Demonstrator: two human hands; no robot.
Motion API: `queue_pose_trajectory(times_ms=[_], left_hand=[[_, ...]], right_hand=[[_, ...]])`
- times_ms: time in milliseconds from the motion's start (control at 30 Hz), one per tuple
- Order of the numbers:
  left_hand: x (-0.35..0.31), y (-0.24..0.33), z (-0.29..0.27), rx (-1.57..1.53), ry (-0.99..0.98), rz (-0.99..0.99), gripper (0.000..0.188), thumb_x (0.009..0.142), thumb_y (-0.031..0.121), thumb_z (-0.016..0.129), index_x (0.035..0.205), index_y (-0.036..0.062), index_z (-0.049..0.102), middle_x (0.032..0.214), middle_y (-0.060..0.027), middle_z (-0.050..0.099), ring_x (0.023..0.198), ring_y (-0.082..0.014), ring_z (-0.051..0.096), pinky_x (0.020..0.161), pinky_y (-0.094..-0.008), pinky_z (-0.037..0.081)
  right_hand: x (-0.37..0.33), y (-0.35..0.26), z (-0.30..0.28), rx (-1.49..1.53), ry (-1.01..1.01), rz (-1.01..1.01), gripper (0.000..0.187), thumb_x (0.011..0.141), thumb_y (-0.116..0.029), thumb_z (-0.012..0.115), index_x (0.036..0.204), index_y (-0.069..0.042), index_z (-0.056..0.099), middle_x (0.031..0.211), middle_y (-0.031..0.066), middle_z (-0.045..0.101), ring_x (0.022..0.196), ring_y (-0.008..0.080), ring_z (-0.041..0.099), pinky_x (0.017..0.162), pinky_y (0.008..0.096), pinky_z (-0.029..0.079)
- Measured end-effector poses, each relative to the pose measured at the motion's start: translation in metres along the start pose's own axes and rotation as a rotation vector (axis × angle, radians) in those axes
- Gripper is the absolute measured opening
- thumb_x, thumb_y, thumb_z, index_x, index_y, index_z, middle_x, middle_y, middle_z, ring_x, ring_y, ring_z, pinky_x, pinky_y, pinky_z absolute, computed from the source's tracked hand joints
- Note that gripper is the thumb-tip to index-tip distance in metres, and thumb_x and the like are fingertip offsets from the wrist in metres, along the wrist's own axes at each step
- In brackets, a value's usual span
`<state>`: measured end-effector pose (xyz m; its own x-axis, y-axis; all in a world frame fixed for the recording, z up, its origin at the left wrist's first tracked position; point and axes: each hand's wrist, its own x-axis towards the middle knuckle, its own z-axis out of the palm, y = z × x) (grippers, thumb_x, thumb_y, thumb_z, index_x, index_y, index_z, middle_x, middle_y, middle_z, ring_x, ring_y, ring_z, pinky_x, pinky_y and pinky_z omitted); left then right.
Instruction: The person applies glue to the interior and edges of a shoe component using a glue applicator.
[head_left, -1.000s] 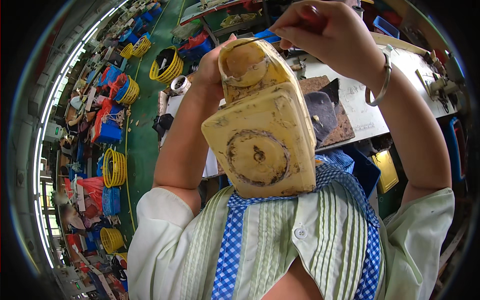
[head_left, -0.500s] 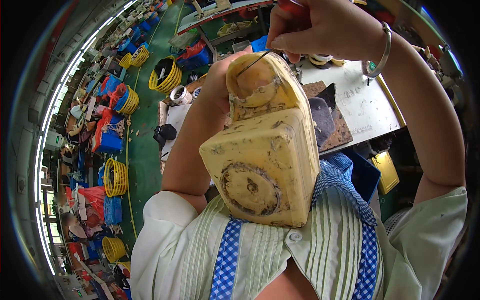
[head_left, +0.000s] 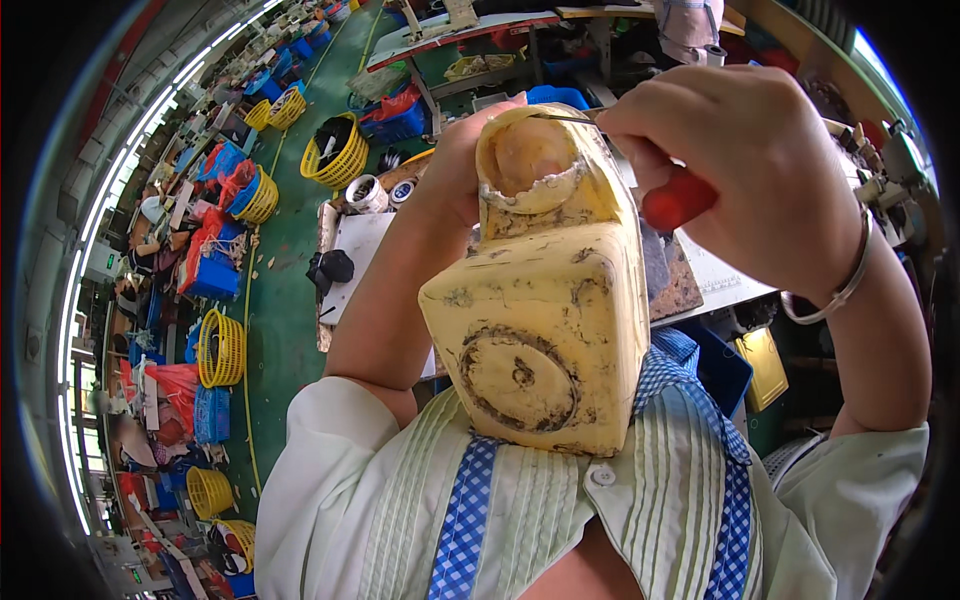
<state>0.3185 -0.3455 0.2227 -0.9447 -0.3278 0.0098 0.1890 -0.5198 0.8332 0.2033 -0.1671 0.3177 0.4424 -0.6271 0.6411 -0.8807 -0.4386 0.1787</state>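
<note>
A yellowed, stained plastic jug (head_left: 535, 335) leans against my chest, its square base with a round ring toward me. At the far end its torn, rough-edged opening (head_left: 530, 165) shows. My left hand (head_left: 468, 150) grips the jug's far end from the left side, with most of its fingers hidden behind it. Above and to the right, my right hand (head_left: 735, 165) is closed round a tool with a red handle (head_left: 680, 198). The tool's thin dark metal shaft (head_left: 567, 118) points left across the opening's upper rim. Whether its tip touches the rim I cannot tell.
Ahead is a white worktable (head_left: 715, 282) with a brown board (head_left: 680, 290). A white tub (head_left: 366, 194) and a black object (head_left: 330, 268) lie on the left. Yellow baskets (head_left: 335, 150) and blue bins line the green floor (head_left: 285, 330) there. A yellow container (head_left: 762, 368) stands low right.
My right hand has come down and right, turning the tool so its shaft left the opening's inside and lies at the upper rim. The jug has shifted slightly right.
</note>
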Motion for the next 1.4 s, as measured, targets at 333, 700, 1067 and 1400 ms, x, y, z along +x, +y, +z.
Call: queue_pose_trajectory(times_ms=[333, 700, 1067, 1400], left_hand=[[0.004, 0.005, -0.005, -0.076, -0.044, -0.02, 0.038, 0.093, 0.028, 0.035, 0.101, -0.0036, 0.054, 0.093, -0.0136, 0.061, 0.079, -0.0193, 0.062, 0.071, -0.0316, 0.051], [0.002, -0.004, 0.0, 0.012, 0.029, 0.092, 0.034, 0.092, 0.027, 0.039, 0.099, -0.0023, 0.054, 0.089, -0.0122, 0.061, 0.074, -0.018, 0.061, 0.068, -0.0303, 0.051], [0.005, -0.003, 0.012, -0.056, 0.066, -0.061, 0.037, 0.09, 0.029, 0.038, 0.096, -0.0044, 0.053, 0.088, -0.0168, 0.06, 0.076, -0.0242, 0.06, 0.072, -0.0372, 0.049], [-0.002, 0.0, 0.007, -0.081, -0.004, -0.045, 0.035, 0.088, 0.03, 0.044, 0.098, -0.0024, 0.054, 0.087, -0.0134, 0.062, 0.073, -0.0188, 0.063, 0.065, -0.0312, 0.052]], right_hand=[[0.003, 0.029, 0.011, 0.394, -0.019, 0.211, 0.005, 0.078, -0.002, 0.061, 0.081, 0.0, 0.062, 0.063, 0.001, 0.059, 0.055, 0.0035, 0.054, 0.052, 0.0176, 0.046], [0.031, 0.005, -0.022, 0.208, -0.313, 0.283, 0.007, 0.073, -0.007, 0.064, 0.078, -0.001, 0.064, 0.06, 0.0031, 0.057, 0.051, 0.0082, 0.052, 0.049, 0.0217, 0.042], [0.012, -0.026, -0.012, -0.178, -0.26, 0.026, 0.019, 0.06, 0.006, 0.06, 0.078, 0.0, 0.058, 0.058, 0.0055, 0.05, 0.05, 0.0177, 0.052, 0.047, 0.0278, 0.043], [0.024, 0.015, 0.001, 0.301, -0.179, 0.323, 0.005, 0.072, -0.006, 0.064, 0.076, -0.003, 0.065, 0.067, 0.0079, 0.062, 0.056, 0.0138, 0.06, 0.054, 0.0233, 0.048]])
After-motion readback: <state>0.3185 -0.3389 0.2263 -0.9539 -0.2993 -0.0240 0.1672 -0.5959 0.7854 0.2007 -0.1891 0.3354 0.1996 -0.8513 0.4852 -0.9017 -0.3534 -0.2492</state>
